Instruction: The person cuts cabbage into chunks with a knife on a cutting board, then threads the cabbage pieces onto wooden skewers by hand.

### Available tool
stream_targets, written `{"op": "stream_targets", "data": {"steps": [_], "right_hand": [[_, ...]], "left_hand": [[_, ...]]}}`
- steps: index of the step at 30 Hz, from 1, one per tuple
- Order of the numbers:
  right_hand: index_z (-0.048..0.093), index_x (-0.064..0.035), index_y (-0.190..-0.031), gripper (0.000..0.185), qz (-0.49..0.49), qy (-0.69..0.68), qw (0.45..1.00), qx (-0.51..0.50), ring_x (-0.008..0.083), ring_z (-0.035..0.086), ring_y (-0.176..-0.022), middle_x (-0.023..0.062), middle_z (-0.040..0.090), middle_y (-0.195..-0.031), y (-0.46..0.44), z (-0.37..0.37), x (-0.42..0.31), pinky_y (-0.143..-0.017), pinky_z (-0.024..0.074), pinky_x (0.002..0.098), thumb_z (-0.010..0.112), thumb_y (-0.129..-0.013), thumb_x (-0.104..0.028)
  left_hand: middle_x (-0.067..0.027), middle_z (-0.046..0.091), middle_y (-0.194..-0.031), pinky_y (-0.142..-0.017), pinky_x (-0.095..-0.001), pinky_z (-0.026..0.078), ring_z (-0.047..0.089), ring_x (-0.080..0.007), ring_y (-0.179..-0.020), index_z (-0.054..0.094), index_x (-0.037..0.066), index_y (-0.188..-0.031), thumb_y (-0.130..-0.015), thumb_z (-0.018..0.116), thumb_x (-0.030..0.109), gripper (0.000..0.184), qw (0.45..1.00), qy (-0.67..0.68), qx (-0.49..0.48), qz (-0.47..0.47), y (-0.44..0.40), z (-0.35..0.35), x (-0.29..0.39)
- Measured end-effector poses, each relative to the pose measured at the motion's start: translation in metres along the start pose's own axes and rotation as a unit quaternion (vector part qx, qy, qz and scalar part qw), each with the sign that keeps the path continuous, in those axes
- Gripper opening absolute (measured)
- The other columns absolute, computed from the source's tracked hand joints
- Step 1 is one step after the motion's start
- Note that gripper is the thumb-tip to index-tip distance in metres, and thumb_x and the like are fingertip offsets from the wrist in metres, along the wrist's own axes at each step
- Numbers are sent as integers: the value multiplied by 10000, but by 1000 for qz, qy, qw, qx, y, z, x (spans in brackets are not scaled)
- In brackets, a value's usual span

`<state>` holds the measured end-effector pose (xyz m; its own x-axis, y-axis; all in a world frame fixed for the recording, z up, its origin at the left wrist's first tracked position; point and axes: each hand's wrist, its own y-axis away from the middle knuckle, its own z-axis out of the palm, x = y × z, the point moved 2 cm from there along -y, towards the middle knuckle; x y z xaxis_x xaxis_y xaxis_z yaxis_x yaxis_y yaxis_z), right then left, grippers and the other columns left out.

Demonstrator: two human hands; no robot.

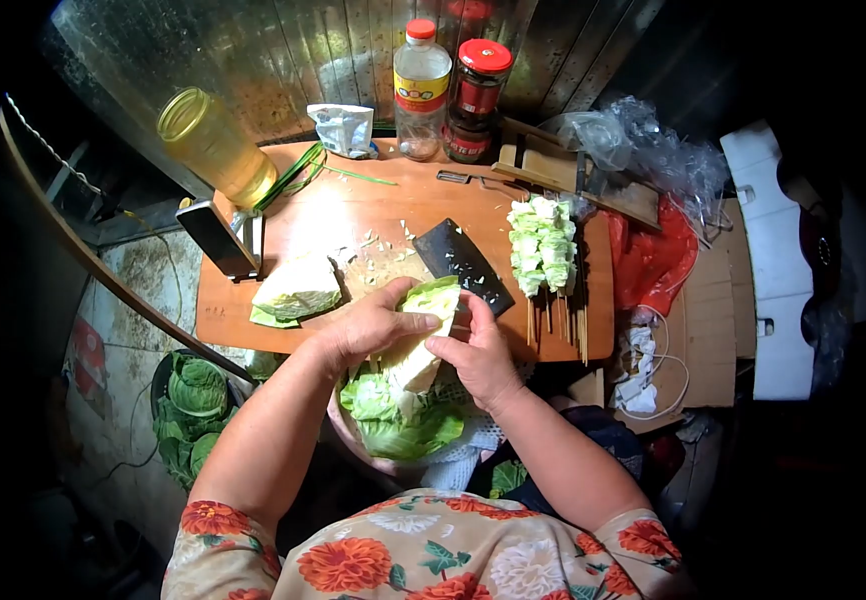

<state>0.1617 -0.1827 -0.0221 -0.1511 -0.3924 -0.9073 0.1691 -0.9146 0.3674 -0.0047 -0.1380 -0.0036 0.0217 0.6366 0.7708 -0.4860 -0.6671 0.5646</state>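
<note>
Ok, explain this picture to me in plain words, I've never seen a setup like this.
There is no machine here. A person wears a camera on the head, and this single picture looks forward and down from it, so the arms reach in from the bottom.

The left hand and right hand are the wearer's own, bare, and together they hold a piece of cabbage above loose leaves.

On the table lie a cabbage wedge, a dark flat blade, probably a cleaver, and skewers of cabbage. A phone leans at the left; a bottle stands at the back.
</note>
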Motion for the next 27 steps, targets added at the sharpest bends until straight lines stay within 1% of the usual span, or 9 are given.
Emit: {"op": "stream_targets", "data": {"steps": [5,9,13,15,19,23,25,26,27], "right_hand": [[366,-45,-1361,650,70,-93,993,-12,180,550,-1096,96,547,-1197,2,2,-11,-964,460,345,693,-800,-59],[451,-22,-1253,556,117,-129,985,3,220,577,-1036,119,572,-1150,-10,-2,4,-890,500,358,734,-791,-147],[459,-32,-1222,531,138,-196,970,37,239,585,-1033,122,568,-1141,-15,-3,4,-866,517,410,737,-791,-171],[447,-39,-1212,526,163,-206,964,48,256,569,-1066,133,556,-1164,-18,0,10,-906,493,430,735,-795,-180],[423,-41,-1237,566,188,-242,950,57,283,521,-1145,152,530,-1213,-23,6,31,-921,468,478,736,-807,-233],[440,-41,-1271,571,235,-160,958,27,284,517,-1151,142,517,-1274,-28,9,53,-896,475,497,696,-841,-316],[478,-64,-1296,477,253,21,966,36,294,555,-1153,114,566,-1255,-28,11,42,-898,488,508,599,-923,-336],[526,-48,-1260,490,254,94,962,13,258,620,-1023,121,586,-1231,-29,9,33,-823,524,436,598,-896,-368],[526,-48,-1260,490,255,95,962,12,258,620,-1023,121,586,-1231,-32,5,28,-823,524,436,598,-896,-368]], "left_hand": [[-98,647,-1091,-856,-310,532,638,-185,-979,532,16,-1254,-857,726,116,453,997,66,-30,-14,-6,-6,-4],[-116,658,-1105,-860,-317,541,653,-195,-976,581,-4,-1196,-857,727,125,392,994,81,26,-66,-5,-8,-2],[-134,637,-1146,-952,-348,493,624,-215,-1056,534,5,-1265,-821,741,125,504,982,183,23,-33,-2,-21,-7],[-141,619,-1174,-979,-356,474,614,-224,-1076,477,20,-1322,-787,729,54,593,982,185,-37,2,5,-24,-8],[-146,611,-1181,-888,-337,523,632,-230,-1025,429,20,-1359,-753,689,-15,661,989,147,-18,-16,2,-33,-21],[-131,642,-1093,-856,-324,535,650,-223,-975,483,4,-1307,-779,600,-38,543,991,56,88,-80,-6,-41,-31],[-120,651,-1025,-823,-325,539,654,-219,-916,538,-4,-1231,-773,610,-18,464,990,62,105,-70,-13,-46,-38],[-122,651,-1012,-773,-323,534,648,-214,-886,540,-14,-1211,-754,658,25,474,987,62,127,-74,-16,-50,-39],[-124,650,-999,-723,-322,529,642,-210,-857,541,-25,-1191,-735,707,68,495,984,63,149,-78,-18,-52,-40]]}}
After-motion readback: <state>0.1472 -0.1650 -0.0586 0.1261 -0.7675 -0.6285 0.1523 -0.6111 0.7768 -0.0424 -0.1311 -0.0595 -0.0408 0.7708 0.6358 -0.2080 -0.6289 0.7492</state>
